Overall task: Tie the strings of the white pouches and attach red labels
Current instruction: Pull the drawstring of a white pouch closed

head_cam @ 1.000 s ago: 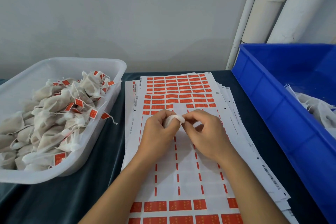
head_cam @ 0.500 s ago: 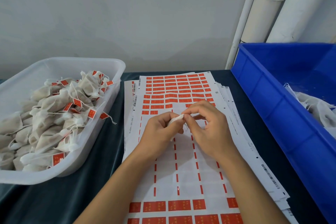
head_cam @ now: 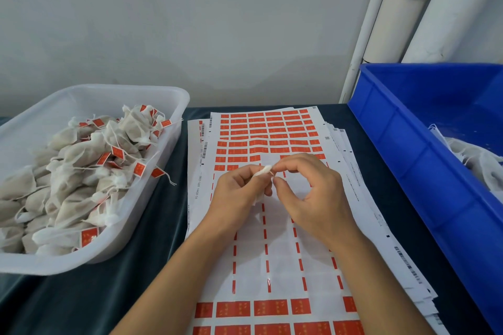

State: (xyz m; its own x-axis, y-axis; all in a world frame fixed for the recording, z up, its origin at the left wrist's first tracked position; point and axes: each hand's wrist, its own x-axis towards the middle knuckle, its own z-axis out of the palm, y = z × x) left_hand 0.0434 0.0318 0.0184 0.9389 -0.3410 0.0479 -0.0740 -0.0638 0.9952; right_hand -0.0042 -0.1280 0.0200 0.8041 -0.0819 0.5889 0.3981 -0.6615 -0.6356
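A small white pouch (head_cam: 261,172) is held over the middle of the sticker sheets; most of it is hidden inside my left hand (head_cam: 236,193), which grips it. My right hand (head_cam: 310,190) pinches the pouch's gathered top with thumb and forefinger, the other fingers curled. The string is too fine to make out. Beneath both hands lies a stack of label sheets (head_cam: 261,139) with rows of red labels at the far end and near edge; the middle rows are peeled bare.
A clear plastic tub (head_cam: 174,100) at the left holds several tied pouches with red labels. A blue crate (head_cam: 402,149) at the right holds white pouches without labels. White pipes (head_cam: 394,22) stand against the wall behind. Dark cloth covers the table.
Both hands have shifted slightly forward, and the right fingers now pinch the pouch's top where before they worked close against the left hand.
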